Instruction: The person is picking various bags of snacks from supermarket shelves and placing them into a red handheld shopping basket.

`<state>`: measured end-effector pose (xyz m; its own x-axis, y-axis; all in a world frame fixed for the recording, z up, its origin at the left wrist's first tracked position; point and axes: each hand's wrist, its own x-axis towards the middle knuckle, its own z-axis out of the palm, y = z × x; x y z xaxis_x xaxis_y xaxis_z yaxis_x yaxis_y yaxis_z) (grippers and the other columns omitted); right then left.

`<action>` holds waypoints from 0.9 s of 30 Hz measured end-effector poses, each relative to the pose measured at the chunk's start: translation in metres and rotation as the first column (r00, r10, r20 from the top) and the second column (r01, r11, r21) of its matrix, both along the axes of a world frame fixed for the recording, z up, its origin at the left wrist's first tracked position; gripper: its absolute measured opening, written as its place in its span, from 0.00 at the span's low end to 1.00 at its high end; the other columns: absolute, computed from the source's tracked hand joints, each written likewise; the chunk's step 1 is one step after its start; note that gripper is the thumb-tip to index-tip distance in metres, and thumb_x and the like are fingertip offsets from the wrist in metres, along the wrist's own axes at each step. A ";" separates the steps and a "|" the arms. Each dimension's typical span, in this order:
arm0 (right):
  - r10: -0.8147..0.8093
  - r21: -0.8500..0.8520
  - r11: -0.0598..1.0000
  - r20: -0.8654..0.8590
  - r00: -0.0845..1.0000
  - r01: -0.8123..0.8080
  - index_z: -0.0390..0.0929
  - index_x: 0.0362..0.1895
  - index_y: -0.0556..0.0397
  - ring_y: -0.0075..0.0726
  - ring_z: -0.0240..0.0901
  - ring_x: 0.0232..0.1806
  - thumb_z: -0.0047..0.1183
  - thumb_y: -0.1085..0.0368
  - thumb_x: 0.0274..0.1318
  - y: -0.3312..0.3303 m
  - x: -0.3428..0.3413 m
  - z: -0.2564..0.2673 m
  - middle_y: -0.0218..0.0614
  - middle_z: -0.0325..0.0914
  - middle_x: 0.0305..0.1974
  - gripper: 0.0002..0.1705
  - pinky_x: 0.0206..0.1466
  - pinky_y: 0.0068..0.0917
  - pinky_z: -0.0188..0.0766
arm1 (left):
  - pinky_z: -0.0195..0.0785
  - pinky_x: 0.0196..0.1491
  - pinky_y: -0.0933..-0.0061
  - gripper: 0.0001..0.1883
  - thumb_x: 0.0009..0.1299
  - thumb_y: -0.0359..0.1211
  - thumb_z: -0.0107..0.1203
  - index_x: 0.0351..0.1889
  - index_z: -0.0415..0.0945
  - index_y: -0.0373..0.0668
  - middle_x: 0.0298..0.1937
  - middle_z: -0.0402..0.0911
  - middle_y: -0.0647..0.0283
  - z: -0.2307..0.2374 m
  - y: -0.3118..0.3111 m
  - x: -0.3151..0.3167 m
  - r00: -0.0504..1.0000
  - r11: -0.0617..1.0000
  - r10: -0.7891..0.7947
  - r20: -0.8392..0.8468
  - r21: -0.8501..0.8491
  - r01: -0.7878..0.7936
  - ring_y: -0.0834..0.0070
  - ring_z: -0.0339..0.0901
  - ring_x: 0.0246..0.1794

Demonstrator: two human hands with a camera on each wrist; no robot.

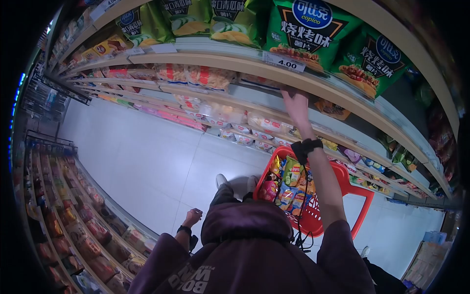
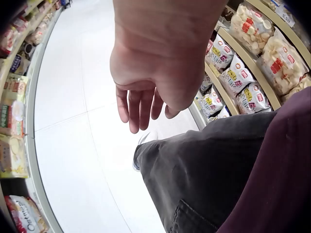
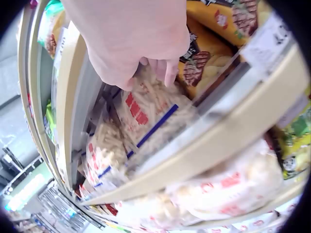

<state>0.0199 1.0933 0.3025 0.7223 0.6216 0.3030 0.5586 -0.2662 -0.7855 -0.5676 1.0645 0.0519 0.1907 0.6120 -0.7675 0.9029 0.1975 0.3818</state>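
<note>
My right hand [image 1: 296, 109] reaches into a middle shelf below the green chip bags [image 1: 303, 34]. In the right wrist view the right hand [image 3: 141, 53] grips the top of a clear snack bag [image 3: 148, 109] with red print and a blue stripe, its thumb and fingers on either side. The bag lies on the shelf beside orange chip bags [image 3: 206, 60]; the gathered top is partly hidden by the fingers. My left hand [image 1: 193, 217] hangs low by my side. Up close, the left hand [image 2: 150, 77] has relaxed fingers pointing down and holds nothing.
A red basket [image 1: 342, 171] with several snack packs stands on the floor by my legs. Another stocked shelf [image 1: 73, 215] runs along the left side of the aisle. The shelf's front edge [image 3: 214, 145] and price tag [image 3: 267, 43] lie near my right hand.
</note>
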 end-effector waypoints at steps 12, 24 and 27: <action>0.038 -0.460 0.886 0.186 0.982 0.052 0.75 0.46 0.57 0.56 0.72 0.48 0.43 0.54 0.60 0.037 0.073 -0.014 0.52 0.76 0.44 0.20 0.53 0.45 0.66 | 0.76 0.38 0.71 0.16 0.63 0.40 0.54 0.39 0.79 0.35 0.32 0.84 0.54 -0.010 -0.027 0.000 0.999 0.998 0.029 0.024 0.051 -0.030 0.70 0.83 0.30; -0.059 -0.164 0.981 0.278 0.959 0.108 0.77 0.42 0.57 0.54 0.73 0.46 0.44 0.53 0.60 0.028 0.047 -0.029 0.47 0.78 0.41 0.20 0.52 0.44 0.65 | 0.73 0.34 0.71 0.19 0.63 0.42 0.53 0.40 0.77 0.32 0.30 0.83 0.55 -0.007 0.026 0.041 0.985 0.995 0.044 0.164 0.081 -0.058 0.73 0.81 0.28; -0.100 0.131 0.988 0.127 0.987 0.083 0.77 0.41 0.58 0.52 0.74 0.45 0.48 0.51 0.57 0.024 0.024 -0.020 0.46 0.79 0.38 0.22 0.51 0.42 0.65 | 0.74 0.35 0.72 0.19 0.63 0.42 0.53 0.38 0.78 0.33 0.29 0.83 0.56 -0.006 0.024 0.041 0.987 0.997 0.020 0.157 0.073 -0.031 0.72 0.81 0.28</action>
